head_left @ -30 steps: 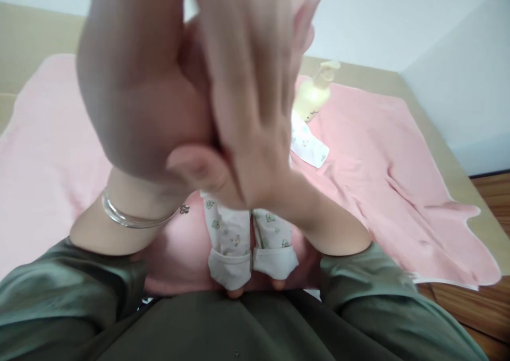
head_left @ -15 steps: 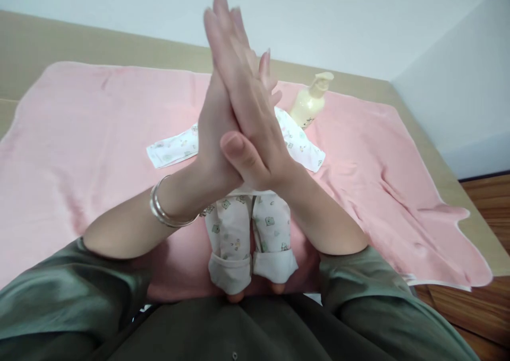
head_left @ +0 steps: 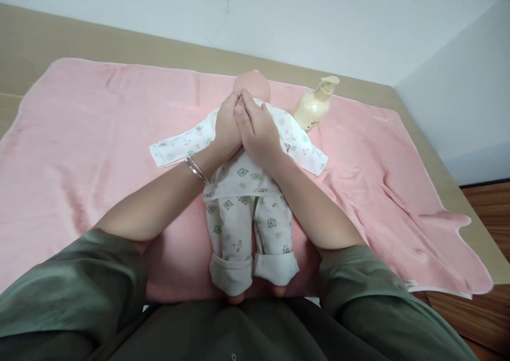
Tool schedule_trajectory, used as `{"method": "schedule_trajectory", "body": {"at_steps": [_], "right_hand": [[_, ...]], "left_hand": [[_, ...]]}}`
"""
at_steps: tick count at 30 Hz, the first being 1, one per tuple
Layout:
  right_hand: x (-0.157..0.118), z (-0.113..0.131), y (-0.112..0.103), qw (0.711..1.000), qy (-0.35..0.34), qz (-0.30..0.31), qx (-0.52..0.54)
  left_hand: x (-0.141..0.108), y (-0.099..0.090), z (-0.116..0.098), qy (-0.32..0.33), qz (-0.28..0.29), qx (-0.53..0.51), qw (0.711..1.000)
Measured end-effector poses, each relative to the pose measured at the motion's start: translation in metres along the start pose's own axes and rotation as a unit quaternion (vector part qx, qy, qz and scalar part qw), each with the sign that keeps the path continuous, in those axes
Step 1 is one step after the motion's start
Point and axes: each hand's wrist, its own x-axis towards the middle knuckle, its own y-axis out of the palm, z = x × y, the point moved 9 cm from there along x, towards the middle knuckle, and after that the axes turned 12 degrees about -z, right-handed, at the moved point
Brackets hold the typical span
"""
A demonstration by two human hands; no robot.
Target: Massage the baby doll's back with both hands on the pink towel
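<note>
A baby doll lies on its back, dressed in a white printed shirt (head_left: 247, 176) and matching trousers (head_left: 236, 228) with turned-up cuffs. Its bare head (head_left: 254, 84) points away from me, the lower part covered by my hands. Over the doll's upper chest and neck, my left hand (head_left: 230, 127) meets my right hand (head_left: 261, 135), thumbs side by side and fingers arched forward. Both look open, with no object visible in them. Their palms and most fingertips are out of sight, so I cannot tell whether they touch the doll. A bracelet (head_left: 197, 170) circles my left wrist.
A cream pump bottle (head_left: 313, 109) stands just beyond the doll's shoulder on the right. Pink cloth (head_left: 99, 154), wrinkled at right, spreads under everything on a wooden table (head_left: 159, 45). A pale wall (head_left: 279, 21) rises behind it, and brown wooden flooring (head_left: 488, 207) shows at right.
My hands were pressed palm to palm, raised in front of me with fingers pointing up. They have come down over the doll's chest and cupped together, uncovering the top of its head.
</note>
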Motion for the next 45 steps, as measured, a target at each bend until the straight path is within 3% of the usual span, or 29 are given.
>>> {"method": "schedule_trajectory", "body": {"at_steps": [4,7,11,15,21,24,27,30,32,35,38,40,42,45], "right_hand": [[0.014,-0.035,0.003,1.000,0.026,0.012,-0.009],[0.011,-0.043,0.006,0.997,0.027,0.039,-0.067],[-0.013,-0.017,0.002,0.988,-0.004,0.033,-0.151],[-0.024,0.006,0.005,0.988,-0.045,0.044,-0.143],[0.011,-0.046,0.004,0.994,0.027,0.067,-0.080],[0.011,-0.060,-0.001,0.992,0.075,0.070,-0.076],[-0.011,-0.042,-0.007,0.986,0.079,0.063,-0.129],[-0.032,-0.010,-0.010,0.986,0.026,0.038,-0.161],[-0.034,-0.001,-0.004,0.987,-0.012,0.051,-0.150],[-0.015,-0.024,0.004,0.991,-0.005,0.085,-0.101],[0.005,-0.066,0.000,0.992,0.079,0.068,-0.069],[0.006,-0.076,-0.001,0.991,0.101,0.051,-0.074],[-0.004,-0.064,-0.004,0.991,0.087,0.026,-0.095],[-0.024,-0.024,-0.005,0.992,0.019,0.002,-0.121]], "left_hand": [[-0.004,-0.015,-0.006,-0.045,-0.025,0.029,0.998],[-0.005,-0.019,-0.001,-0.044,-0.029,0.040,0.998],[-0.006,-0.024,0.009,-0.043,-0.051,0.033,0.997],[-0.008,-0.025,0.010,-0.062,-0.061,0.019,0.996],[-0.013,-0.014,-0.008,0.016,-0.011,0.075,0.997],[-0.014,-0.015,-0.005,-0.001,-0.010,0.077,0.997],[-0.013,-0.018,0.000,-0.032,-0.012,0.059,0.998],[-0.012,-0.022,0.005,-0.057,-0.030,0.041,0.997],[-0.012,-0.023,0.008,-0.063,-0.038,0.030,0.997],[-0.012,-0.023,0.010,-0.045,-0.039,0.023,0.998],[-0.012,-0.023,0.013,-0.027,-0.042,0.028,0.998],[-0.012,-0.025,0.016,-0.018,-0.055,0.032,0.998],[-0.011,-0.027,0.017,-0.009,-0.070,0.037,0.997],[-0.012,-0.028,0.016,-0.006,-0.070,0.044,0.997]]}}
